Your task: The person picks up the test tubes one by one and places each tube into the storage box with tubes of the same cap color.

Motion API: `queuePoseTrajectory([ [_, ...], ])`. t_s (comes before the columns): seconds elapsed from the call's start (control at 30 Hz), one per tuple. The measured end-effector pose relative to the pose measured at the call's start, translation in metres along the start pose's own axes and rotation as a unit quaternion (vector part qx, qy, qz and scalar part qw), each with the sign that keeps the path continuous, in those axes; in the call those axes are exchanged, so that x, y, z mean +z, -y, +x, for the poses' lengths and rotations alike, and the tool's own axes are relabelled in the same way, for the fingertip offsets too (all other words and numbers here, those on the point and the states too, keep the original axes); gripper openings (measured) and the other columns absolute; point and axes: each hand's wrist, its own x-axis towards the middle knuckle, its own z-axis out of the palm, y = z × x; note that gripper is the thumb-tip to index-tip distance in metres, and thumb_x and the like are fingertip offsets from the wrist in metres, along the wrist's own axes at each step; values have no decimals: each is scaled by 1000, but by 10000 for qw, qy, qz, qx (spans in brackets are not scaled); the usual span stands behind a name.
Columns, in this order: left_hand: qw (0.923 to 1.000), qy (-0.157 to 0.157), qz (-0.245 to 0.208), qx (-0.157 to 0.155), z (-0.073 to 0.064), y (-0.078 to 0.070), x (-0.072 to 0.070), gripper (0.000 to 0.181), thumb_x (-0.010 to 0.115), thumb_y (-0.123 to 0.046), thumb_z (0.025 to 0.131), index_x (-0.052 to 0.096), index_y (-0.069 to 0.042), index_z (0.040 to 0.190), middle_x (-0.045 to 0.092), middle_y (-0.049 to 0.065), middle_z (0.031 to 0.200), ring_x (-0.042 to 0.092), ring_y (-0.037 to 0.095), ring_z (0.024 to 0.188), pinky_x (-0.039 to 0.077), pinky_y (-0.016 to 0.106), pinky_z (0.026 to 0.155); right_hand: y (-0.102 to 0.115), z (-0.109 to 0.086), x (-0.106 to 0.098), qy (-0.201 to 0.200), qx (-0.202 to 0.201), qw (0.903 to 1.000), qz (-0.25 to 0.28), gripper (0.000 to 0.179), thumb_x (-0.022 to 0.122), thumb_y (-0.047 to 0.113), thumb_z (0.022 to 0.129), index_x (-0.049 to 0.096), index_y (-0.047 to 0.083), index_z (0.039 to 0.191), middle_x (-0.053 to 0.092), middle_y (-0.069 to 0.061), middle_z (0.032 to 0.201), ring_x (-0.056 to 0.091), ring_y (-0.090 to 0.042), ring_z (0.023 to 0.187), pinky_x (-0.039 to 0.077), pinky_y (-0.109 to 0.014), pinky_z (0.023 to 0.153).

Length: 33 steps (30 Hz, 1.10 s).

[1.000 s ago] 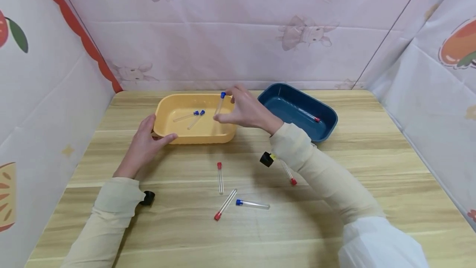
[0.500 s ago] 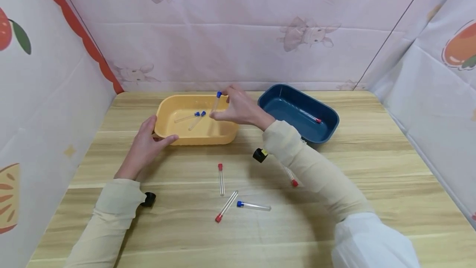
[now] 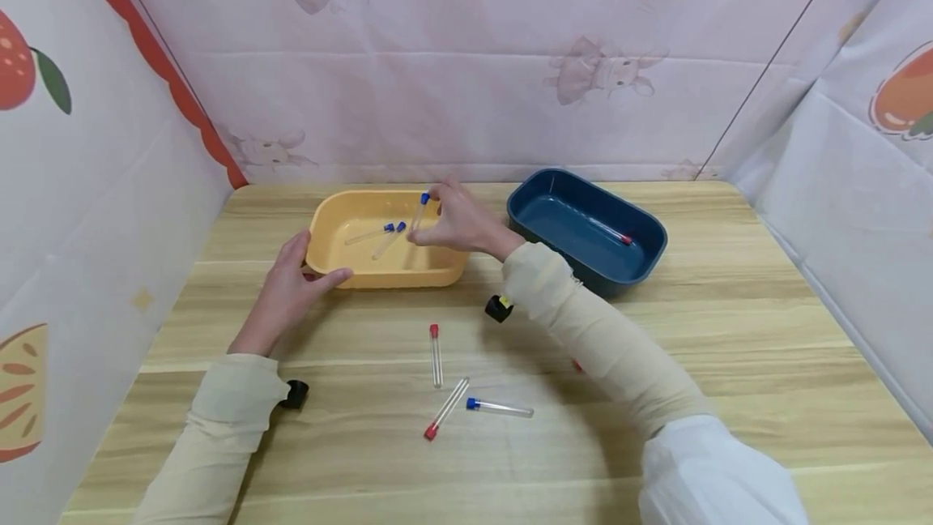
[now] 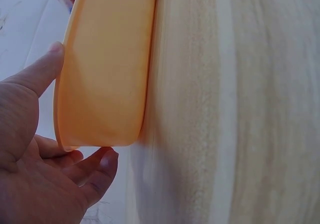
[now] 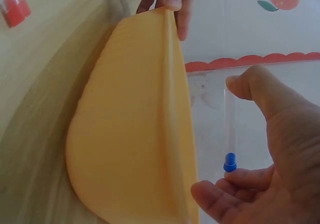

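Observation:
My right hand (image 3: 466,221) pinches a clear test tube (image 3: 419,215) end to end, thumb at its rounded tip and fingers by its blue cap. That tube is held above the right part of a yellow tray (image 3: 397,278); in the right wrist view the blue cap (image 5: 230,162) points down the picture. Two more blue-capped test tubes lie on the tray's floor, one (image 3: 364,235) beside the other (image 3: 386,244). At the tray's left front corner my left hand (image 3: 287,282) grips it, thumb on the rim (image 4: 59,89) and fingers bent against its end.
A dark blue tray (image 3: 561,225) stands right, holding a red-capped tube (image 3: 611,229). On the table lie two red-capped tubes (image 3: 436,356) and a blue-capped tube (image 3: 500,408). My right sleeve hides most of another, whose red cap (image 3: 577,365) peeks out.
My right hand has shifted left and a little lower over the yellow tray, still holding the tube. Its forearm now covers more of the red-capped tube beneath. The left hand keeps its place.

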Motion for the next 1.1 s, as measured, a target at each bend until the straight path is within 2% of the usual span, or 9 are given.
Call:
queuePoseTrajectory([
  [0.23,10000,1,13,-30,-1,1,0,109,62,-64,74,8,-6,149,10,18,152,26,36,132,31,50,102,-3,7,11,220,181,9996,47,83,71,54,70,50,-4,126,46,-12,122,48,-17,102,46,-30,86],
  [0.43,10000,-39,-37,1,0,1,0,104,63,-59,77,10,-8,150,13,17,151,34,34,127,37,48,99,-1,12,18,588,314,9977,-126,80,72,51,69,51,-4,123,49,-11,118,47,-18,103,45,-29,87],
  [0.53,10000,-46,-77,1,1,1,1,104,64,-58,77,10,-7,150,14,17,151,37,33,124,40,47,96,-1,16,22,601,330,9972,-304,76,72,50,70,52,-4,119,51,-11,115,47,-18,101,44,-27,86],
  [0.7,10000,-34,-71,-37,1,0,0,107,62,-63,75,10,-6,149,14,18,151,38,33,123,41,47,96,2,23,28,699,432,9956,-443,59,73,48,69,57,-1,98,51,-10,105,48,-18,88,45,-26,75],
  [0.8,10000,-27,-55,-49,1,-1,-1,107,61,-64,75,10,-6,150,14,17,151,38,33,123,41,47,95,3,27,33,871,543,9936,-476,50,72,48,69,54,3,85,49,-10,105,49,-18,81,45,-25,69],
  [0.93,10000,-24,-72,-29,2,-1,-1,103,62,-59,77,11,-8,150,15,16,151,38,32,123,41,46,96,4,31,39,1049,743,9907,-437,50,74,47,68,52,5,85,45,-10,109,49,-18,81,46,-23,70],
  [1.1,10000,-29,-74,-26,2,-2,-1,101,64,-57,78,11,-8,150,15,15,151,39,31,123,41,46,96,6,33,46,1163,991,9871,-475,56,76,48,66,52,5,92,43,-6,107,48,-17,85,46,-23,73],
])
